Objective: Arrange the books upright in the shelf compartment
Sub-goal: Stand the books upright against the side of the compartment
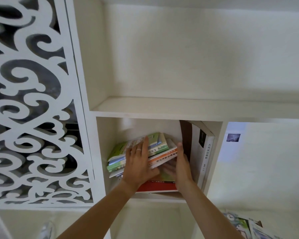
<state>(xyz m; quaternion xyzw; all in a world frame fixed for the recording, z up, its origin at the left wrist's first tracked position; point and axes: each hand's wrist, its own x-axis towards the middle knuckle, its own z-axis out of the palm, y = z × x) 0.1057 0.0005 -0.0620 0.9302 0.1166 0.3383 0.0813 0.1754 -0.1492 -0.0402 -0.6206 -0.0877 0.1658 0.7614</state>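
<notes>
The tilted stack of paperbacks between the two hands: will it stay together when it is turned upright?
Probably not. The tilted stack is already fanned, so the glossy covers may slide. The left hand lies flat on top and the right hand braces the side, which should help.

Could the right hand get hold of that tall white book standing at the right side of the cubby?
Probably yes. The right hand is already inside the cubby, just left of the tall white book, whose spine faces the open front. Only a brown book stands beside it, and nothing blocks the spine.
</notes>
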